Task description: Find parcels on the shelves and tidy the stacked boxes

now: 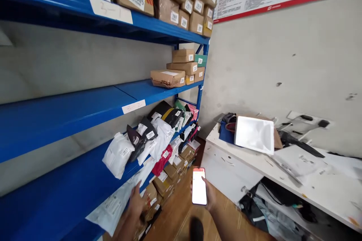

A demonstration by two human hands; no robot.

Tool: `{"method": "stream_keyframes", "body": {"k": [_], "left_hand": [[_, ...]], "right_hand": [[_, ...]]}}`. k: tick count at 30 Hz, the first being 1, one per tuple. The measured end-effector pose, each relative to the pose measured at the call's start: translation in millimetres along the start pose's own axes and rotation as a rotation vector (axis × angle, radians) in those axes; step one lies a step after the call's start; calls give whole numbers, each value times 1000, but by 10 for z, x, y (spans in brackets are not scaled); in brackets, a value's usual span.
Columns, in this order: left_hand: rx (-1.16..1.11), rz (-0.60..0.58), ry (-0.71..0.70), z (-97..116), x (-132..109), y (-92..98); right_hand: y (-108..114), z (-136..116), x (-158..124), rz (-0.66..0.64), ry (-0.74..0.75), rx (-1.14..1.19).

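Note:
My right hand (209, 197) holds a phone (199, 186) upright with its bright screen facing me, low in the middle of the view. My left hand (136, 202) rests with its fingers on a large flat white mailer bag (118, 199) that hangs over the edge of the lower blue shelf (65, 192). Just above that hand, a row of white, black and red soft parcels (149, 141) with numbered labels leans along the same shelf.
Blue shelving (85, 101) fills the left, with labelled cardboard boxes (181, 67) on the middle and top levels and more boxes (169, 173) on the floor. A cluttered white desk (254, 158) stands at right with a white panel (254, 133). Wooden floor lies between.

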State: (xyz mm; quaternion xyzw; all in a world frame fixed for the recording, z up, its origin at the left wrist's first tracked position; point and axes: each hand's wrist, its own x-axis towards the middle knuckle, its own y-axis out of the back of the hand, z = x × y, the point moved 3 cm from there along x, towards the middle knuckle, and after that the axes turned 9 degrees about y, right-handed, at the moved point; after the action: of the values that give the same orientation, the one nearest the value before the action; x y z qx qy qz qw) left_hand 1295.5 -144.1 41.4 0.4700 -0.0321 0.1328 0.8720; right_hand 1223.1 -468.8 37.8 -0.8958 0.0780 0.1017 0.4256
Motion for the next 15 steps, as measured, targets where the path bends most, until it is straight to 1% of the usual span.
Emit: {"method": "stream_keyframes", "body": {"k": [1, 3, 5, 6, 8, 9, 11, 13, 15], "left_hand": [[-6, 20, 0, 111, 317, -137], [-13, 100, -18, 443, 942, -359], [29, 217, -35, 832, 1508, -493], [77, 258, -21, 1007, 1760, -542], [192, 285, 35, 1272, 2198, -634], [242, 272, 73, 1349, 2382, -689], [302, 222, 133, 1399, 2679, -822], [317, 181, 144, 1351, 2884, -967], [323, 164, 112, 1260, 3015, -1087]], "right_hand": [[-100, -138, 334, -31, -10, -28], [-312, -384, 1048, -74, -42, -79], [-544, -569, 1795, -92, -72, -103], [-667, -635, 2163, -96, -78, -107], [-916, -703, 2843, -116, -103, -119], [-1034, -711, 3141, -127, -115, -128], [-1229, -690, 3635, -137, -132, -153], [-1355, -644, 3997, -132, -132, -181], [-1416, -606, 4256, -120, -119, -202]]}}
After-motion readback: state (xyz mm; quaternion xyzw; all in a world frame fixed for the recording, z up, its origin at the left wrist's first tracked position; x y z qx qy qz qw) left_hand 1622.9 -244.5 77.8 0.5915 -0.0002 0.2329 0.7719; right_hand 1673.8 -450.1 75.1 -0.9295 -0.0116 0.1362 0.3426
